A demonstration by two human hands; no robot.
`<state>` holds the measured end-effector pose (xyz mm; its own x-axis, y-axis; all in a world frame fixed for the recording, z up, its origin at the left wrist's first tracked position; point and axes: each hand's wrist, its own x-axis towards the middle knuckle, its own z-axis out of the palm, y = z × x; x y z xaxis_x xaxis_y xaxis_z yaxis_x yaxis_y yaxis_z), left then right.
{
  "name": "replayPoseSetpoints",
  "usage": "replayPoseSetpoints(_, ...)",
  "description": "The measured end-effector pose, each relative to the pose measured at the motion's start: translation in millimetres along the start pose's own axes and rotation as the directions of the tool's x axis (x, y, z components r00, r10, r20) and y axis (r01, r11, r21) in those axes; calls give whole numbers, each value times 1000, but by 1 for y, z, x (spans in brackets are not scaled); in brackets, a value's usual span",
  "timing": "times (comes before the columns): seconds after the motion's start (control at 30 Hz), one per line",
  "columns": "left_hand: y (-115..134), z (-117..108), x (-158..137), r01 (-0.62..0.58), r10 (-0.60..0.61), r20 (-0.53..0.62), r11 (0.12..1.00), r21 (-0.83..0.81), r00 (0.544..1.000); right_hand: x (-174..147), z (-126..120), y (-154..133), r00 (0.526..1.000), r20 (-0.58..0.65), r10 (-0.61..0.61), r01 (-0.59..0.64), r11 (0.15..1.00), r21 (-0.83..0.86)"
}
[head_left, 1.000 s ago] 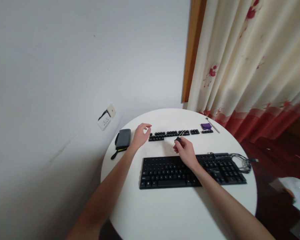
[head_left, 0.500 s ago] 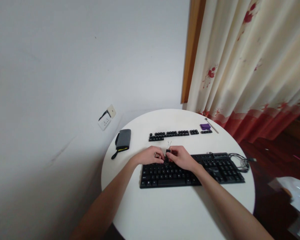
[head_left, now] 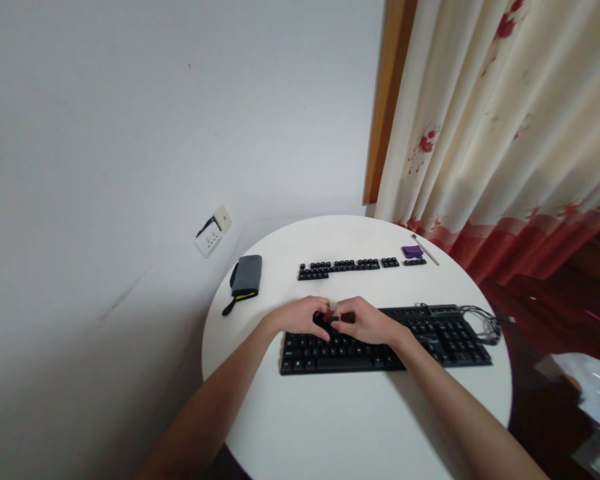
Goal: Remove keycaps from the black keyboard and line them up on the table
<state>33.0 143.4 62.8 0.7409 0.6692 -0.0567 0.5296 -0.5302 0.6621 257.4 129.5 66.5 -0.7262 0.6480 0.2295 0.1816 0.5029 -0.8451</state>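
The black keyboard (head_left: 345, 363) lies on the round white table beneath both of my hands. My right hand (head_left: 363, 320) is closed over the keyboard's upper middle, its thumb and forefinger pinching a small black keycap puller (head_left: 335, 319). The wire end of the puller is mostly hidden by the fingers. My left hand (head_left: 303, 316) hovers over the keyboard's upper left part. Its thumb stretches apart from its curled fingers, whose tips come close to the puller; whether they touch it I cannot tell.
Loose black keycaps (head_left: 355, 265) stand in rows behind the keyboard. A grey pouch (head_left: 250, 274) lies at the left. At the back right are a folded purple cloth (head_left: 413, 252) and a thin brush (head_left: 427, 251). A coiled cable (head_left: 485, 327) rests near the right edge of the table (head_left: 360, 427).
The puller, upright with its wires pointing up before, has turned, and its wires are now mostly hidden. My left thumb has spread away from the fingers. The right hand keeps its pinch.
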Motion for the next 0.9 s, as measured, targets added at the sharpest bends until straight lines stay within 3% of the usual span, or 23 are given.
replayPoseSetpoints(0.27, 14, 6, 7, -10, 10, -23, 1000, 3, 1000, 2, 0, -5, 997, -66, -35, 18, 972, -235)
replayPoseSetpoints(0.67, 21, 4, 6, 4, -3, -69, 1000, 14, 998, 9, 10, 12, 974, -213, 75, -87, 995, -48)
replayPoseSetpoints(0.8, 25, 4, 8, 23, -18, -204, 999, 22, 979, 12, 11, 14, 915, -388, 113, -149, 987, -65)
replayPoseSetpoints(0.9, 25, 6, 12, 52, -45, -341, 999, 12, 939, 13, 10, 12, 856, -495, 151, -193, 981, -34)
